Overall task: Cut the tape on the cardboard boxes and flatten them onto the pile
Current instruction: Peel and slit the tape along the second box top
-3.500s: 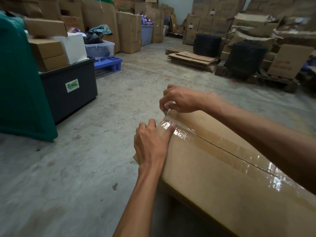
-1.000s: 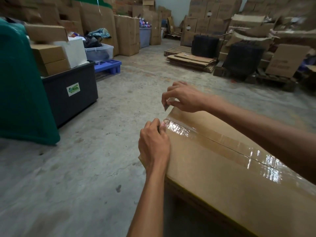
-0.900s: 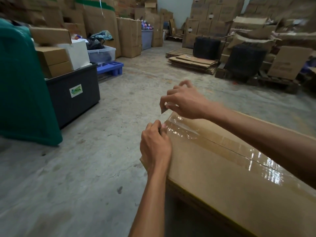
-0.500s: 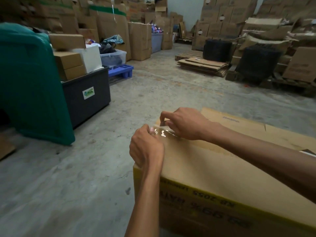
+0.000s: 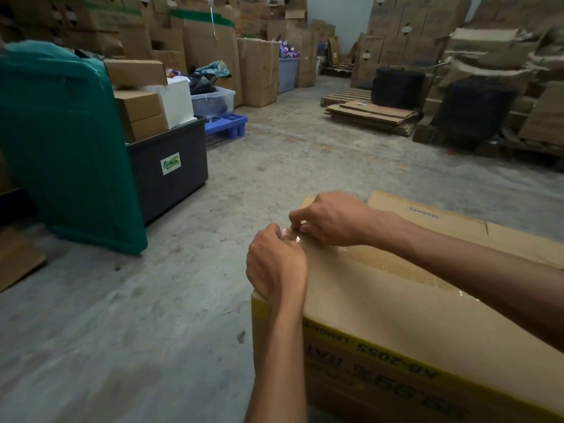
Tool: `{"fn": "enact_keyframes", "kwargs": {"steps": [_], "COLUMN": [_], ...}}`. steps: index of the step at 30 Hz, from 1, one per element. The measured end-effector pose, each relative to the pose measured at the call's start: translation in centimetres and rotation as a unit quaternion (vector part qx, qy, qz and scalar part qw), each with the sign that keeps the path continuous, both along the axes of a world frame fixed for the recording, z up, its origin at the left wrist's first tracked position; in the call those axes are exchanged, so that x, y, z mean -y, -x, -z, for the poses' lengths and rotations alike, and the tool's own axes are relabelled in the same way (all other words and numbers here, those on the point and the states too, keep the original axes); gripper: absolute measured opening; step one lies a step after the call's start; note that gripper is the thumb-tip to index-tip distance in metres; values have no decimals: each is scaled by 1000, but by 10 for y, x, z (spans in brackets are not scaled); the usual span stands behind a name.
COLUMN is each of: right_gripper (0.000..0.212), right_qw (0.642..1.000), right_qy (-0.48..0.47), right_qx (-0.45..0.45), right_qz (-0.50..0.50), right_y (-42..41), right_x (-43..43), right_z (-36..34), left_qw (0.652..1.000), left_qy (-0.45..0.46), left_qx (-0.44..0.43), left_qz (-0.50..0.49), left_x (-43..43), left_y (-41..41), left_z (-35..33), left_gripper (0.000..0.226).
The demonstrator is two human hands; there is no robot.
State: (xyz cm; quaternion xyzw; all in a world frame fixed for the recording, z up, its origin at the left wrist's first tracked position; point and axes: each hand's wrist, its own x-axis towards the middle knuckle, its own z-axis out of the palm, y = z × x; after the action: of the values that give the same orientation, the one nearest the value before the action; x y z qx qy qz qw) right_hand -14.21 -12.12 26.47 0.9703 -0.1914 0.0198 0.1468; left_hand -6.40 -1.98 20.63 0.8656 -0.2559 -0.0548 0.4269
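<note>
A cardboard box sits on the concrete floor at the near right, its right end cut off by the frame edge. Both hands meet at its far left corner. The left hand is curled at the corner with thumb and fingers pressed together on a bit of clear tape. The right hand reaches in from the right, fingertips also closed on the tape. The tape is small and glossy, and how much of it is lifted is hard to make out. Under the right forearm the top flaps gape apart, but the arm hides most of the gap. Print on the near side of the box reads upside down and is only partly legible.

To the left stand a green bin and a black crate loaded with small boxes. Far right, a pile of flattened cardboard lies on the floor beside a wooden pallet. The stacks along the back wall are blurred.
</note>
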Motion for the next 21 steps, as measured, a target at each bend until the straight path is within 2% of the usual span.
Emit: {"fn": "enact_keyframes", "kwargs": {"steps": [6,12,15,17,19,21], "right_gripper": [22,20,19,17,13,12], "right_qw": [1000,998,998,997,995,993], "right_qy": [17,26,31,45,61,69], "right_qx": [-19,-26,-37,-49,-62,-85], "right_qz": [11,48,38,41,50,48], "right_y": [41,93,85,72,67,73], "right_x": [-3,5,5,6,6,7], "right_z": [2,11,16,18,15,10], "left_qw": [1000,997,986,971,950,929], "left_qy": [-8,-27,-120,-167,-170,-214], "left_qx": [-5,22,100,173,245,251], "left_qz": [-13,-70,-55,-13,90,170], "left_x": [0,5,14,20,27,32], "left_y": [-10,-83,-103,-88,-66,-63], "left_z": [-5,-5,-2,3,15,22], "left_gripper": [26,26,28,45,54,58]}}
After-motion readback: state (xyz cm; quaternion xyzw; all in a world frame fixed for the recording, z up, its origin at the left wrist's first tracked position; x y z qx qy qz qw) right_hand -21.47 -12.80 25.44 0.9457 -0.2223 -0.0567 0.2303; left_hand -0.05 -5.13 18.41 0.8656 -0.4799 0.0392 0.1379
